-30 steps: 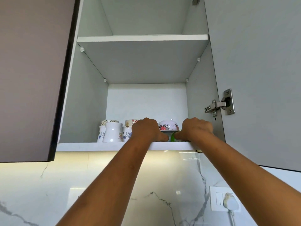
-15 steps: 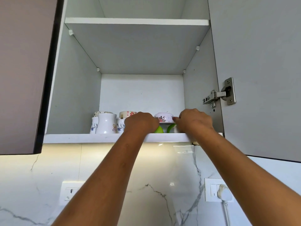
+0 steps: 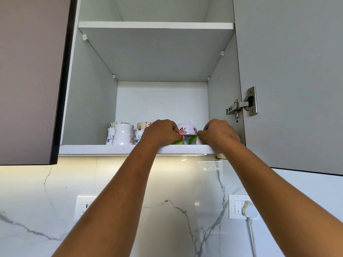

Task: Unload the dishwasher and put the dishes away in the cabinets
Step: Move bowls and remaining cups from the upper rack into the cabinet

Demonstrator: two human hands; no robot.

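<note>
Open wall cabinet [image 3: 89, 108], hinge [image 3: 241, 104] at 3 o'clock, marble backsplash [image 3: 37, 201] w/ plugged socket [image 3: 239, 206] at 4 o'clock below: L hand [image 3: 163, 133] & R hand [image 3: 218, 133], fingers curled, pinch opposite sides of floral bowl [image 3: 187, 129] just above green pieces [image 3: 193, 139] on bottom shelf [image 3: 111, 149], at 3 o'clock of white jugs [image 3: 122, 134].

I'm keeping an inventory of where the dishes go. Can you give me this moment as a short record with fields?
cabinet: wall cabinet, door open
lower shelf, left: white jug among floral cups
lower shelf, right: floral bowl above a green dish, which is mostly hidden
left hand: fingers curled over the green dish
right hand: fingers curled at the floral bowl's lower edge; grip hidden
upper shelf: only its underside and front edge show
wall: plug in the right socket
</note>
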